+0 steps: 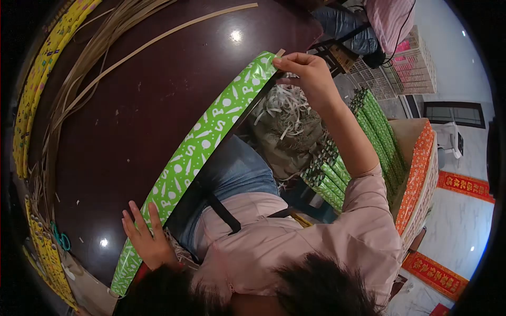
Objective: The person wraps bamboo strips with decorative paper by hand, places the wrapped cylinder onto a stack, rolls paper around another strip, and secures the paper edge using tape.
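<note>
A long, glossy green strip (203,142) printed with white letters and vegetable shapes lies along the near edge of the dark table. My left hand (147,237) rests flat on its lower end, fingers spread. At the other end, the thumb and forefinger of my right hand (304,73) pinch the strip's tip. A short tan strip end (280,53) pokes out there, beside my fingertips. How far the tan piece runs inside the green one is hidden.
Long tan strips (87,68) curve across the dark table (132,126). Yellow patterned strips (31,100) and teal-handled scissors (62,239) lie at left. A bag of white scraps (287,124), green patterned bundles (377,139) and an orange-edged box (416,179) stand at right. Another person (350,31) sits beyond.
</note>
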The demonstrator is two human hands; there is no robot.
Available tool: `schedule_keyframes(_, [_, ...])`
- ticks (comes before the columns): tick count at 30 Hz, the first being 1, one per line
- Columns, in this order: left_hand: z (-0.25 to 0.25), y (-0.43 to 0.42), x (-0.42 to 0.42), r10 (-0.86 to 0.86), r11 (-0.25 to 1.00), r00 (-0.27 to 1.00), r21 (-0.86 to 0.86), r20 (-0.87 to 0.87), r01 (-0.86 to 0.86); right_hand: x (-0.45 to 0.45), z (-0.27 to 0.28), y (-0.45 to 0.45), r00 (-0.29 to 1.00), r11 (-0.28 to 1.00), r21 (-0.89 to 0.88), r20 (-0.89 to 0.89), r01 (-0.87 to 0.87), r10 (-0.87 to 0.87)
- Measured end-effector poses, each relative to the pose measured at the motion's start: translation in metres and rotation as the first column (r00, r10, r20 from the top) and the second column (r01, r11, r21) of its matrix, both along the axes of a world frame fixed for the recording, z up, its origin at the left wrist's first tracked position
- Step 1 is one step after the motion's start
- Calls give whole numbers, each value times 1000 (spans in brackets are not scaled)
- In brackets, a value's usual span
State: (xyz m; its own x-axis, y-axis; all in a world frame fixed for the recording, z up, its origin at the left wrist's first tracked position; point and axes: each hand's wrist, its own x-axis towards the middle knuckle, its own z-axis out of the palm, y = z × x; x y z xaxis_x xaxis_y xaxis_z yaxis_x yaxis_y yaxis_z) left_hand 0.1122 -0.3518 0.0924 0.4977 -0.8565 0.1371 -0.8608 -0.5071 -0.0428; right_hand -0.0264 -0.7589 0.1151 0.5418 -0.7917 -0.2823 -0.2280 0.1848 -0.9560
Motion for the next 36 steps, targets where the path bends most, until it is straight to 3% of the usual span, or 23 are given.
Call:
schedule_keyframes(19, [13,-2,12,-4,999,994,45,-108,9,7,-22,-8,989,997,-54,139,-49,56])
schedule_keyframes(22, [18,-2,19,-18,1000,966,-8,-258,17,11,-25,-16,988,993,-79,124,-82,92])
schedule_keyframes(36, [8,0,22,-54,997,993,44,-105,59,20,-24,-25,990,990,-75,70,-119,124])
